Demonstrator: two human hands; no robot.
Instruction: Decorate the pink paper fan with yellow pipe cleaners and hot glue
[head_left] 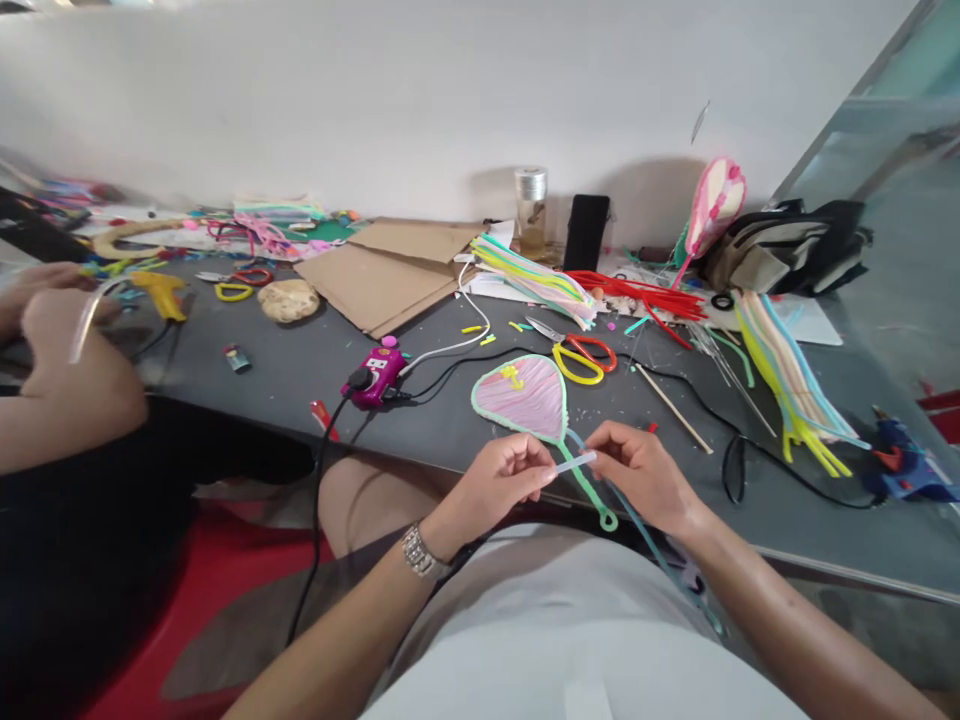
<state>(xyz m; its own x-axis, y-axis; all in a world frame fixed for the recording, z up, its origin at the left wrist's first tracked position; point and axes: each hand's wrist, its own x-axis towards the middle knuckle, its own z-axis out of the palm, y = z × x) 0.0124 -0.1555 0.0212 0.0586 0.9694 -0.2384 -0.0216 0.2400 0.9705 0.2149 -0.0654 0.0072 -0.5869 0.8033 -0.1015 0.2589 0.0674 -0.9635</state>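
Observation:
My left hand [517, 470] is closed in a pinch on a short whitish stick [576, 464] that looks like a glue stick. The stick's other end meets the fingertips of my right hand [637, 470], which is closed too. A blue pipe cleaner [645, 530] runs through or just behind the right fingers and trails down toward my lap. Below both hands, a fan-shaped pipe-cleaner piece [525, 400] lies at the table edge, pink inside with a mint-green rim and a small yellow figure. Its twisted green handle [589, 482] ends in a loop.
Scissors [577, 358], a purple power socket [373, 378] and black cables lie on the grey table. Behind are pipe-cleaner bundles [536, 280], cardboard [390, 275], a bottle [531, 215] and a phone [587, 232]. A blue glue gun [911, 460] sits right; a co-worker's arm [75, 370] is left.

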